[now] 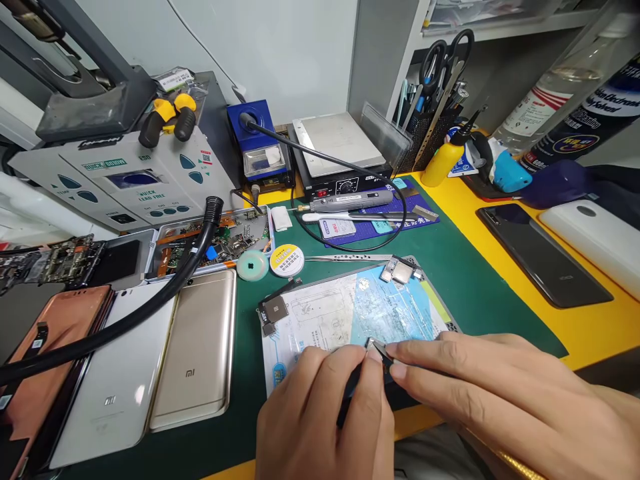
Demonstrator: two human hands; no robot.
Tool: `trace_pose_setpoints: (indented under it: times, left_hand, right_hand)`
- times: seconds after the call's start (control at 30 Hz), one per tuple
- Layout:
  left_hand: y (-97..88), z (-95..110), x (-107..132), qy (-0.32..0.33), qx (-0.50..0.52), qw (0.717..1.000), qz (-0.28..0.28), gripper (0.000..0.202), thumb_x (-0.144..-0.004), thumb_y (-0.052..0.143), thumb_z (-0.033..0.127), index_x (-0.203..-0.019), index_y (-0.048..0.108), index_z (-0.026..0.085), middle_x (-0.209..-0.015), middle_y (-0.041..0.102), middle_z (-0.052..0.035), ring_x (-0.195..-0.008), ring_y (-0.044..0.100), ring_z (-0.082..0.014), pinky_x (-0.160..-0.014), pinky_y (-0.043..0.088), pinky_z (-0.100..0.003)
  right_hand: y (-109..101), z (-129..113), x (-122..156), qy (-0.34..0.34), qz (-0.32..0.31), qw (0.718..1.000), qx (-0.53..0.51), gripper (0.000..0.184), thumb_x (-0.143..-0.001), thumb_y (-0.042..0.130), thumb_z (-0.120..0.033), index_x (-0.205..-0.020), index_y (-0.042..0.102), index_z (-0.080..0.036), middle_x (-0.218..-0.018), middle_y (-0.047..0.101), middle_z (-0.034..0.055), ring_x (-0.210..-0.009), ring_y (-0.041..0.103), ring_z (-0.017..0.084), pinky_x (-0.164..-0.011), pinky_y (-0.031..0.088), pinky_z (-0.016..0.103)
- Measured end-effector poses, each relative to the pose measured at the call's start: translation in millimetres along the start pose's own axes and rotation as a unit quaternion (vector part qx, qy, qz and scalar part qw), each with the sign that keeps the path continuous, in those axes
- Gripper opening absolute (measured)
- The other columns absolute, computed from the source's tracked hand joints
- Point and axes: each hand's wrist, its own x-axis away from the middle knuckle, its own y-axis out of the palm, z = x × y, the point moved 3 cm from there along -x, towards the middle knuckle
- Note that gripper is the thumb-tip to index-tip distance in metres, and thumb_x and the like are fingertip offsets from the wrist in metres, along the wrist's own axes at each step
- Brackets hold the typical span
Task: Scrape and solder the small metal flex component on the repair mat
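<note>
My left hand [320,420] and my right hand [475,390] meet at the near edge of a printed paper sheet [320,313] on the green mat. Fingers of both hands pinch a small dark part with a metal edge [380,353]; its exact kind is hard to tell. A dark strip runs down from it under my left hand. Beyond my fingertips, small metal phone shields [400,271] lie at the sheet's far corner. A phone camera part [275,310] sits at its left edge. Long steel tweezers [350,257] lie just behind the sheet.
Gold and white phone back covers [193,353] lie to the left, beside a tray of circuit boards [215,243] under a black hot-air hose [150,300]. A hot plate [337,147], a solder station, a yellow bottle, and a black phone [540,253] stand further back and right.
</note>
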Motion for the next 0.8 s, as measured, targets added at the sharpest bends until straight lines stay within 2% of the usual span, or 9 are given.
trace_pose_setpoints:
  times: [0.17, 0.23, 0.33, 0.4, 0.57, 0.7, 0.8]
  left_hand:
    - [-1.6, 2, 0, -0.044, 0.030, 0.999, 0.006, 0.022, -0.086, 0.072, 0.003, -0.105, 0.075, 0.013, -0.100, 0.078, -0.0046, -0.082, 0.064, -0.0189, -0.074, 0.052, -0.034]
    - [-2.1, 3, -1, -0.052, 0.033, 0.998, 0.011, 0.021, -0.086, 0.071, 0.003, -0.104, 0.075, 0.014, -0.097, 0.078, -0.0038, -0.081, 0.064, -0.0182, -0.074, 0.053, -0.033]
    - [-2.5, 2, -3, -0.061, 0.032, 0.997, 0.017, 0.019, -0.087, 0.069, 0.003, -0.101, 0.074, 0.015, -0.095, 0.078, -0.0027, -0.080, 0.064, -0.0175, -0.075, 0.053, -0.033]
    - [-2.3, 1, -3, -0.057, 0.038, 0.998, 0.013, 0.019, -0.087, 0.068, 0.003, -0.101, 0.074, 0.015, -0.096, 0.078, -0.0028, -0.080, 0.064, -0.0174, -0.075, 0.054, -0.033]
    - [-2.1, -1, -1, -0.038, 0.044, 0.998, 0.000, 0.023, -0.087, 0.069, 0.002, -0.105, 0.074, 0.014, -0.100, 0.079, -0.0043, -0.081, 0.063, -0.0178, -0.074, 0.054, -0.033]
    - [-2.0, -1, -1, -0.034, 0.039, 0.999, -0.002, 0.023, -0.086, 0.069, 0.002, -0.105, 0.075, 0.013, -0.100, 0.079, -0.0052, -0.081, 0.063, -0.0183, -0.073, 0.053, -0.034]
    - [-1.9, -1, 0, -0.029, 0.035, 0.999, -0.004, 0.024, -0.084, 0.070, 0.001, -0.104, 0.075, 0.013, -0.100, 0.078, -0.0053, -0.080, 0.063, -0.0182, -0.072, 0.053, -0.034]
  right_hand:
    - [0, 4, 1, -0.013, -0.011, 1.000, -0.001, 0.041, -0.104, 0.038, -0.013, -0.135, 0.064, -0.007, -0.132, 0.072, 0.0142, -0.107, 0.070, 0.024, -0.074, 0.058, 0.032]
    - [1, 7, 1, -0.019, -0.004, 1.000, -0.012, 0.039, -0.105, 0.040, -0.012, -0.135, 0.064, -0.006, -0.135, 0.070, 0.0141, -0.111, 0.068, 0.025, -0.082, 0.058, 0.035]
    - [3, 11, 0, -0.025, 0.016, 0.999, -0.027, 0.037, -0.108, 0.041, -0.012, -0.133, 0.066, -0.005, -0.136, 0.070, 0.0132, -0.117, 0.066, 0.025, -0.101, 0.054, 0.038]
    - [4, 11, -1, -0.024, 0.023, 0.999, -0.030, 0.036, -0.109, 0.041, -0.014, -0.129, 0.070, -0.006, -0.134, 0.072, 0.0121, -0.118, 0.067, 0.024, -0.106, 0.053, 0.037]
    - [9, 1, 1, 0.001, 0.053, 0.998, -0.013, 0.037, -0.106, 0.042, -0.013, -0.123, 0.074, -0.006, -0.131, 0.075, 0.0130, -0.120, 0.070, 0.024, -0.107, 0.057, 0.032]
    - [14, -8, 4, 0.028, 0.085, 0.996, -0.007, 0.042, -0.106, 0.037, -0.015, -0.125, 0.073, -0.006, -0.129, 0.076, 0.0147, -0.117, 0.072, 0.026, -0.105, 0.061, 0.035]
    - [13, -4, 2, 0.014, 0.083, 0.996, -0.020, 0.041, -0.105, 0.037, -0.012, -0.125, 0.073, -0.004, -0.127, 0.076, 0.0168, -0.116, 0.072, 0.027, -0.104, 0.062, 0.037]
